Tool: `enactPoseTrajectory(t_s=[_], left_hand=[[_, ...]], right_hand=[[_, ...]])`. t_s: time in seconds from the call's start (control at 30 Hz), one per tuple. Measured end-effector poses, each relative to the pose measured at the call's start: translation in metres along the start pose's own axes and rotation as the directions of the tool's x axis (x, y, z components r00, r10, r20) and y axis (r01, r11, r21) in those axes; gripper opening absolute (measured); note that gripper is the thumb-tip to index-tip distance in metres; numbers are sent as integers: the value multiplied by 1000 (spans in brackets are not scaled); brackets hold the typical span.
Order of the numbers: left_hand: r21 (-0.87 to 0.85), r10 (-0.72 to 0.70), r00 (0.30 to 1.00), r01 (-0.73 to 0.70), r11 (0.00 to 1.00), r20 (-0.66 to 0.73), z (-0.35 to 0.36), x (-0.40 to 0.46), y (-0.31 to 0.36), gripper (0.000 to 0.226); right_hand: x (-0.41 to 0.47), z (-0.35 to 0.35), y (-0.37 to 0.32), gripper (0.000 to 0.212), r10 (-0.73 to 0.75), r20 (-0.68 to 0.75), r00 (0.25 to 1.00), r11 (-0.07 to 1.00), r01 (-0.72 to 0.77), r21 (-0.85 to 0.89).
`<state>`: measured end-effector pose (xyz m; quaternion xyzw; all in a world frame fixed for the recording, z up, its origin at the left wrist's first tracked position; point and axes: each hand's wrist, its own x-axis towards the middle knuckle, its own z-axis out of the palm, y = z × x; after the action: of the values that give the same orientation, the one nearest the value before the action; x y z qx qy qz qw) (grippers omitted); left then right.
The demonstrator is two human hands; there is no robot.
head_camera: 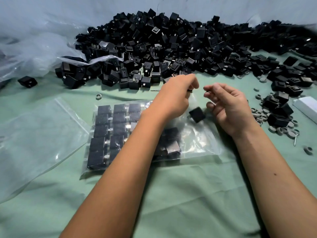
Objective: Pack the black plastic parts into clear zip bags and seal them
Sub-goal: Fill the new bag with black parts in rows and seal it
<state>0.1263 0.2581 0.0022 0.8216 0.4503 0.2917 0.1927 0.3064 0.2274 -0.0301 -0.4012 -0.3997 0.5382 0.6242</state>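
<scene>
A clear zip bag (199, 140) stands up from the green cloth, its mouth held apart by both hands. My left hand (178, 95) pinches the rim on the left and my right hand (229, 107) pinches it on the right, fingers curled. A blurred black plastic part (197, 114) is inside the bag just below the mouth, and a few more parts (171, 146) lie at its bottom. Beside it lies a filled zip bag (109, 133) with black parts in neat rows, partly hidden by my left forearm. A big heap of loose black parts (171, 45) fills the back.
Empty clear zip bags (41, 134) lie flat at the left. Crumpled plastic sheeting (25, 45) sits at the back left. Several grey rings (276, 127), a screw (295, 140) and more black parts lie at the right, with a white box (307, 105) at the right edge.
</scene>
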Motion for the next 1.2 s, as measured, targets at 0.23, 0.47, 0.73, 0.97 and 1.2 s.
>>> enactPoseTrajectory(t_s=[0.23, 0.47, 0.73, 0.97, 1.2], left_hand=[[-11, -19, 1000, 19, 1000, -15, -7, -1, -5, 24], [42, -17, 998, 14, 999, 63, -13, -1, -10, 50], [263, -77, 979, 26, 964, 188, 6, -2, -2, 87], [276, -63, 983, 14, 961, 171, 8, -1, 0, 87], [384, -24, 961, -87, 919, 275, 14, -6, 11, 81]], right_hand=[[0, 3, 4, 7, -9, 10, 1000, 971, 11, -237], [-12, -11, -21, 29, 198, 306, 931, 633, 116, -765], [-5, -19, -15, 20, -62, 12, 998, 709, 52, -704], [-2, -18, -7, 27, -114, -143, 983, 790, 2, -613], [1, -17, -5, 29, -190, -277, 942, 849, 16, -528]])
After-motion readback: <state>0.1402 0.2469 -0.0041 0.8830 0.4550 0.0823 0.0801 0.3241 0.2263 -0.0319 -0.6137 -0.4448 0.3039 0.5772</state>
